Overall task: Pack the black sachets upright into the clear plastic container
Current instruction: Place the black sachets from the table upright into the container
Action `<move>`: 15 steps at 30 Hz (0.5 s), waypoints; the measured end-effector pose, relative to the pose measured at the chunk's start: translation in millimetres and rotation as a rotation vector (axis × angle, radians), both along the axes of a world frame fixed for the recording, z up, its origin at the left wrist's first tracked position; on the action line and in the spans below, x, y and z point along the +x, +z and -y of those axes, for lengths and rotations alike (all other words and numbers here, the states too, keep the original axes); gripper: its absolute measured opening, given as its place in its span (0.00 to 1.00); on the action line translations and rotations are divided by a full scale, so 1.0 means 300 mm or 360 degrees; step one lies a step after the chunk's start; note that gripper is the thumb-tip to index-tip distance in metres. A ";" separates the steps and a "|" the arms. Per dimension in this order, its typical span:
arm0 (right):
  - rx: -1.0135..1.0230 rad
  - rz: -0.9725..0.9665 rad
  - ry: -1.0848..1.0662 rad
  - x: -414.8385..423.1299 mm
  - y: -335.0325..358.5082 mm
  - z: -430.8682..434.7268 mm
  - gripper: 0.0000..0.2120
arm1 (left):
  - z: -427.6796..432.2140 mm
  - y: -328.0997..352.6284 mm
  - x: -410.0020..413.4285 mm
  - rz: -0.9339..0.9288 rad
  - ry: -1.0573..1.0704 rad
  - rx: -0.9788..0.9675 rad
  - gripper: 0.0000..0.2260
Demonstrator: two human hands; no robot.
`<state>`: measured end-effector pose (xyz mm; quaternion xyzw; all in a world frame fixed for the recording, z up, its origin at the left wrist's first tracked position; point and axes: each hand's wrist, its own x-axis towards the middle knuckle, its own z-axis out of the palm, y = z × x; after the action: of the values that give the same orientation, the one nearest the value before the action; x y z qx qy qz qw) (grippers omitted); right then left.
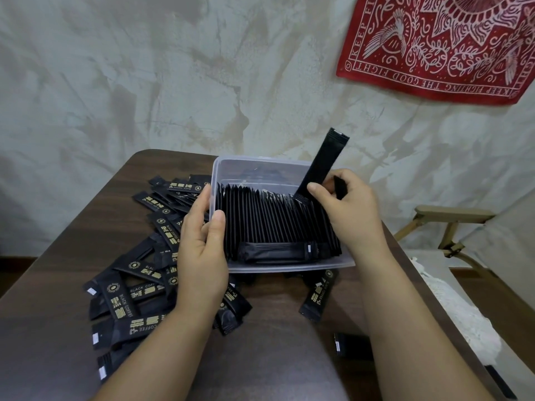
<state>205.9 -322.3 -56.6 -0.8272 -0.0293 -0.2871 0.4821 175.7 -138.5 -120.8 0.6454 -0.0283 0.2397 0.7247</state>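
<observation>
The tub (262, 166), a clear, soft-cornered rectangular plastic box, is sitting tilted on the dark wood-grain table (72, 256), its open side facing the camera. A dense row of sachets (272, 218), slim matte-black foil sticks, is standing packed edge to edge inside it, their long axes running from the tub's near rim toward its base. One flat sachet (275, 251) is lying crosswise along the near rim, long axis left to right, a white tag at its right end.

The left hand (202, 244) is gripping the tub's left wall, thumb inside the rim and fingers outside.

The right hand (351, 209) is pinching a raised sachet (322, 163) at its lower end, at the right end of the row. This stick is pointing up and slightly right, well above the others. A second black piece is showing between the curled fingers.

Loose sachets (139, 285), printed in gold with "BLACK COFFEE", are lying scattered flat at mixed angles left of the tub. A lone sachet (318, 295) is lying just before the tub's near rim.
</observation>
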 end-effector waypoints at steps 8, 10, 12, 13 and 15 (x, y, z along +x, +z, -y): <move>-0.0236 -0.0139 -0.0079 0.022 -0.033 -0.021 0.11 | 0.000 0.001 0.002 0.0005 0.0005 -0.0004 0.16; -0.0262 -0.0155 -0.0103 0.023 -0.039 -0.020 0.12 | 0.001 0.001 0.000 0.0006 0.0018 0.0010 0.17; -0.0325 -0.0154 -0.0132 0.020 -0.039 -0.020 0.12 | 0.002 0.002 -0.002 0.0005 0.0022 0.0013 0.17; -0.0368 -0.0157 -0.0140 0.019 -0.040 -0.019 0.11 | 0.002 0.003 -0.003 0.0004 0.0018 0.0003 0.16; -0.0456 -0.0177 -0.0160 0.019 -0.045 -0.019 0.08 | 0.005 0.005 -0.004 0.0010 0.0013 -0.0012 0.16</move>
<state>211.5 -316.5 -70.1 -0.9026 -0.0016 -0.2575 0.3451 174.6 -139.8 -119.4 0.6420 -0.0269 0.2447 0.7261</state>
